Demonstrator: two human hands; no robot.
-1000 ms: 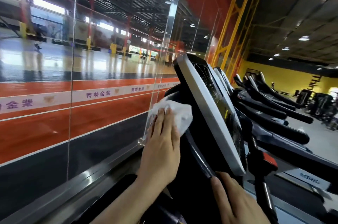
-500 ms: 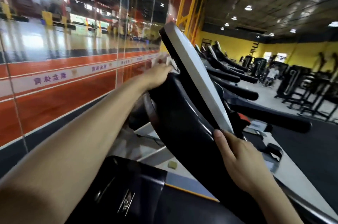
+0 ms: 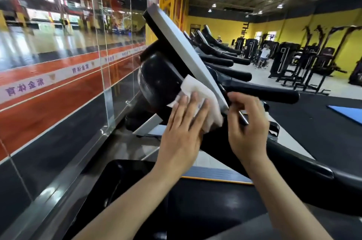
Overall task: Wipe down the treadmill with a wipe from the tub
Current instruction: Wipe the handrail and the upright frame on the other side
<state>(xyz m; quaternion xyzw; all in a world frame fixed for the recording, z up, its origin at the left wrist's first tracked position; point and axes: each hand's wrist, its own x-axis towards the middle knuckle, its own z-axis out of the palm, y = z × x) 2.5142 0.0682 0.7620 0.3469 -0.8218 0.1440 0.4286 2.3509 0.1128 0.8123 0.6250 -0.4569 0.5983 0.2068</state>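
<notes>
Wiping step underway: left hand point(image 3: 183, 132), fingers flat, presses white wipe point(image 3: 201, 98) on the treadmill console's point(image 3: 176, 48) black back, 6 o'clock end. Right hand point(image 3: 247, 124) curls round its lower edge. Next: probably wipe screen side.

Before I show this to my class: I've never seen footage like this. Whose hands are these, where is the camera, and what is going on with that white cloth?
There is no robot here. The picture comes from one wide-angle camera worn on a person's head, looking forward and down, so the two bare arms reaching in from the bottom are the wearer's own.

The big tilted black thing with a grey edge is the console of a treadmill in a gym, seen from its back and side. The left hand lies with straight fingers on a white wipe, pressing it against the console's black back. The right hand curls its fingers round the console's lower edge; what it touches there is blurred.

To the left stands a glass wall. To the right, more treadmills stand in a row, with weight machines beyond. No tub of wipes shows.
</notes>
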